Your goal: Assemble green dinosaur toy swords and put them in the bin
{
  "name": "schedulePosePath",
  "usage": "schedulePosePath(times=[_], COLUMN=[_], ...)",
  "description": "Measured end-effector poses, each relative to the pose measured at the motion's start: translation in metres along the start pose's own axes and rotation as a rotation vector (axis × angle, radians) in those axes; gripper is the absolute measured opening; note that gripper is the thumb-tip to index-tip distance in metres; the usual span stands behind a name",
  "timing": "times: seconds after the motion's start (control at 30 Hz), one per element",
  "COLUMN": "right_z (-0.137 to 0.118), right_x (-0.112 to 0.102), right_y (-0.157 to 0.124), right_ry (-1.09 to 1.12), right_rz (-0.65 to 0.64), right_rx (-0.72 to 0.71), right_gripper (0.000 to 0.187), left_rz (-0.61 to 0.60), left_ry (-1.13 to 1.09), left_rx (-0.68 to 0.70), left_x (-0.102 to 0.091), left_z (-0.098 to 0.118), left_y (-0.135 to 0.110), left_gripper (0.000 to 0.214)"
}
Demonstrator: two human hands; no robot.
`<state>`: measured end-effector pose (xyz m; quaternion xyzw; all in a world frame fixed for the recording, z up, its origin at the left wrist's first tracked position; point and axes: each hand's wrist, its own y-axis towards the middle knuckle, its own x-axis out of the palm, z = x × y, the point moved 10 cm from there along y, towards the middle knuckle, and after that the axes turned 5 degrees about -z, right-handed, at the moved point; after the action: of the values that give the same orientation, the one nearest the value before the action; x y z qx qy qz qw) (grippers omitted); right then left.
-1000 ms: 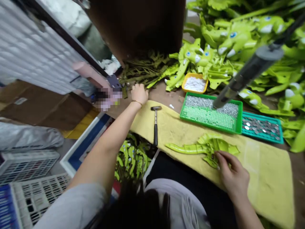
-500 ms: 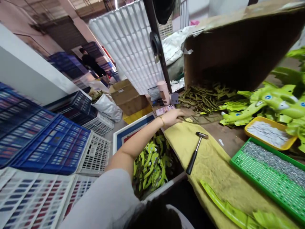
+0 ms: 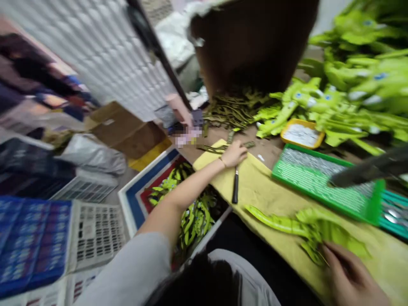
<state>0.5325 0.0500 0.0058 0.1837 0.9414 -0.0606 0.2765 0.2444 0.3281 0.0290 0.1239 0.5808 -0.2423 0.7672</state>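
Left hand — on yellow cloth, beside olive strips; grip blurred, cannot tell. Right hand — touching green toy shell; grip likewise unclear.

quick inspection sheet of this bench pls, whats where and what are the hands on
surface: yellow cloth over a brown bench; the view is motion-blurred.
job's things: green shell lies on the cloth; dark strips are heaped by the box.
clutter: hammer, green tray, yellow dish, teal tray, toy pile, dark tool above the trays.
hands: left hand is at the cloth's far edge, by a loose strip; right hand touches the green shell; too blurred to tell how the fingers grip.
cables: nothing seen.
surroundings: box, bin of green parts below the bench, blue crate.
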Motion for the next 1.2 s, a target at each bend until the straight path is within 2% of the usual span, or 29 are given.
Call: schedulePosePath(times=[0.1,0.2,0.27,0.33,0.43,0.53,0.57,0.6,0.67,0.73,0.77,0.83,0.93,1.0,1.03,1.1,1.17,1.2], right_z=[-0.005,-0.004,-0.003,-0.007,-0.015,-0.017,-0.016,-0.015,-0.015,-0.016,-0.016,-0.015,-0.013,-0.014,-0.014,-0.014,-0.013,-0.012], right_x=[-0.003,-0.003,-0.005,-0.006,-0.007,-0.007,-0.007,-0.007,-0.006,-0.006,-0.006,-0.005,-0.002,-0.001,0.000,0.000,-0.003,-0.005], right_y=[-0.006,0.000,0.001,0.000,-0.003,0.000,0.001,0.003,0.006,0.007,0.007,0.008,0.008,0.007,0.007,0.005,0.004,0.003], right_ry=[0.009,0.019,0.008,0.009,0.033,0.076,0.094,0.113,0.148,0.179,0.195,0.230,0.282,0.298,0.297,0.283,0.272,0.273], right_rz=[0.062,0.082,0.099,0.118,0.123,0.118,0.116,0.113,0.100,0.092,0.089,0.085,0.087,0.087,0.084,0.087,0.118,0.138], right_rx=[0.090,0.099,0.082,0.036,-0.016,0.017,0.038,0.056,0.073,0.075,0.078,0.085,0.070,0.042,0.033,0.031,0.030,0.024], right_gripper=[0.027,0.030,0.029,0.025,0.019,0.019,0.019,0.019,0.017,0.013,0.012,0.011,0.009,0.008,0.008,0.010,0.012,0.012], left_rz=[0.053,0.134,0.104,0.027,0.005,0.210,0.192,0.102,-0.221,-0.416,-0.458,-0.457,-0.299,-0.143,-0.095,-0.107,-0.161,-0.164], left_ry=[-0.048,-0.015,0.050,0.089,0.104,0.249,0.283,0.317,0.355,0.343,0.341,0.367,0.464,0.461,0.422,0.293,0.222,0.210], left_rx=[-0.005,-0.161,-0.303,-0.365,-0.339,-0.295,-0.278,-0.291,-0.307,-0.312,-0.310,-0.281,-0.232,-0.206,-0.164,0.017,0.236,0.304], left_x=[-0.003,-0.011,-0.012,-0.012,-0.021,-0.047,-0.045,-0.035,0.002,0.026,0.031,0.029,0.005,-0.008,-0.007,0.013,0.042,0.053], left_z=[-0.015,-0.040,-0.055,-0.059,-0.042,-0.007,0.004,0.009,0.013,0.012,0.009,0.003,0.008,0.029,0.047,0.097,0.153,0.175], left_y=[0.007,0.015,0.024,0.035,0.035,-0.003,-0.020,-0.037,-0.071,-0.095,-0.100,-0.096,-0.077,-0.073,-0.073,-0.079,-0.088,-0.092], left_gripper=[0.036,0.053,0.050,0.039,0.039,0.047,0.050,0.058,0.068,0.062,0.057,0.047,0.043,0.053,0.058,0.057,0.044,0.040])
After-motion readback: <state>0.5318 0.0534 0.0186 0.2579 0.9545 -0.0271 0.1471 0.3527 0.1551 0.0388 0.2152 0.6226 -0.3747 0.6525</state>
